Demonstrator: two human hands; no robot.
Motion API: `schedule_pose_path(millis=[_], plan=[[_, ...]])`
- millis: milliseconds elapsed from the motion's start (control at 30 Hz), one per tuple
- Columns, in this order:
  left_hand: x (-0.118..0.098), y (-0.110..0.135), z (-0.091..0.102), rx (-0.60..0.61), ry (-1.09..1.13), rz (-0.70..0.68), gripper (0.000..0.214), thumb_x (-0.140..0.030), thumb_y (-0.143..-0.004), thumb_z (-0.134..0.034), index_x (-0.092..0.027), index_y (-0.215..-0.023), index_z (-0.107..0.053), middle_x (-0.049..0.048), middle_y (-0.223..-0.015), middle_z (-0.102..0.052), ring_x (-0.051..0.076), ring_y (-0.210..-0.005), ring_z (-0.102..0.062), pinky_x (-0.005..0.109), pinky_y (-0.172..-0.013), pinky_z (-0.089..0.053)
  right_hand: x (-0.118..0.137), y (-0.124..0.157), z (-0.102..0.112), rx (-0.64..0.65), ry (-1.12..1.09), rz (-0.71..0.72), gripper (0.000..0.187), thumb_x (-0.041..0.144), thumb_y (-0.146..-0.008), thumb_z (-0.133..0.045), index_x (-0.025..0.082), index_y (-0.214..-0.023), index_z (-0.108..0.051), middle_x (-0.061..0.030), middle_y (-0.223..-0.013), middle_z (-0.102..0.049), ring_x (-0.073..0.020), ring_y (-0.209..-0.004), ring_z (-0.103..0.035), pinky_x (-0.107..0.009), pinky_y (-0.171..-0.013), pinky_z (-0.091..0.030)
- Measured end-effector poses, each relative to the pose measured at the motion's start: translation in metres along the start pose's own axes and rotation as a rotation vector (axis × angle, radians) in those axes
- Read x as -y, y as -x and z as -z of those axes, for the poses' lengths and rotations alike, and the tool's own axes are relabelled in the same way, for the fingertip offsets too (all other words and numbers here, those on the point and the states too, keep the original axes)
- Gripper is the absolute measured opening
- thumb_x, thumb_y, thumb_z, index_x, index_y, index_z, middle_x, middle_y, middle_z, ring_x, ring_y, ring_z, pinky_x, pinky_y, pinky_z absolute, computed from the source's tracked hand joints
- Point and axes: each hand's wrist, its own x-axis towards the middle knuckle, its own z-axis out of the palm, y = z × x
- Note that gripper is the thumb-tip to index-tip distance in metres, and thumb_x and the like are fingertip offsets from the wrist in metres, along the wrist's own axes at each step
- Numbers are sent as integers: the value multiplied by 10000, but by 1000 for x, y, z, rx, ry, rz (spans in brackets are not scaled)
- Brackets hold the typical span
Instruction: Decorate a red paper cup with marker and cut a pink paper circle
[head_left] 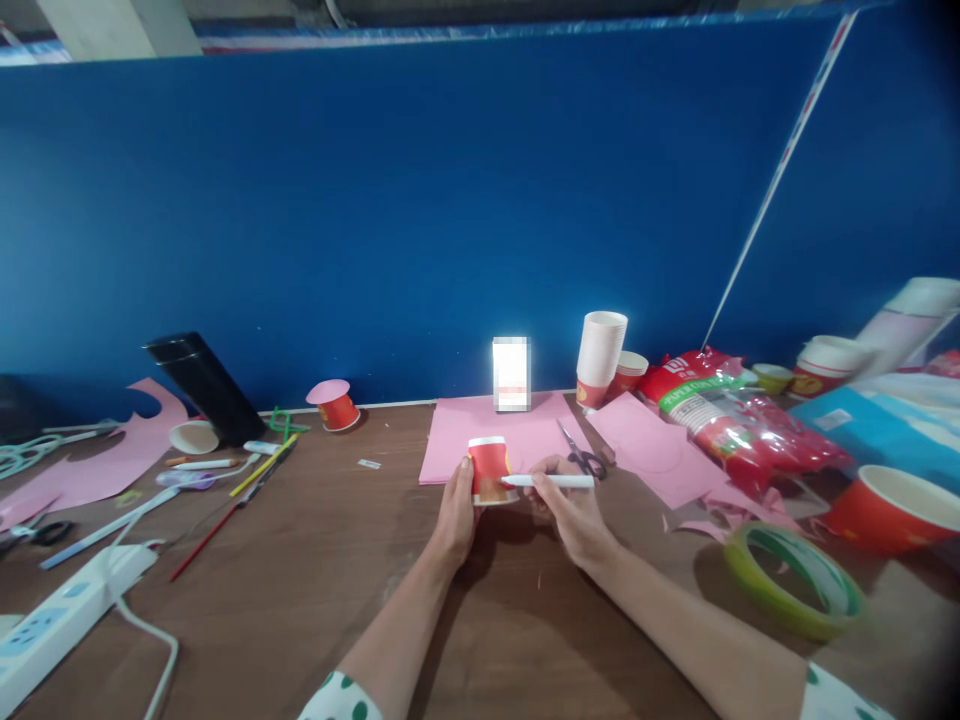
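Note:
My left hand point(455, 510) is closed around the left side of a red and white paper cup point(491, 470), held above the table. In my right hand point(566, 505) is a white marker pen point(559, 481), its tip pointing left at the cup's side. Whether the tip touches the cup I cannot tell. Behind the cup lies pink paper point(450, 430), with a lit phone screen point(511, 374) standing at its far edge. A pair of scissors point(581, 455) rests on the paper just beyond my right hand.
A stack of paper cups point(600, 350), a red plastic bag point(742, 410) and a roll of tape point(795, 580) are on the right. On the left are a red cup with a pink top point(334, 405), a black bottle point(206, 385) and a power strip point(67, 615). A blue partition point(420, 200) stands behind.

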Motion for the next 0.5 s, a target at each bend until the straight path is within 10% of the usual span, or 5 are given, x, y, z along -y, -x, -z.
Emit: schedule_pose_path(millis=[500], plan=[[2,-1,3,12,11,2,498,-588,-801,-494,-122,-882,-649,72,-816,-673,195,-763,-595,318,-756,-439,1,0,0,17,50,-23,239,398,-809,-626,188,-732,-541,14,-606,-571,-100,-534,-471,-204,-474,-336]])
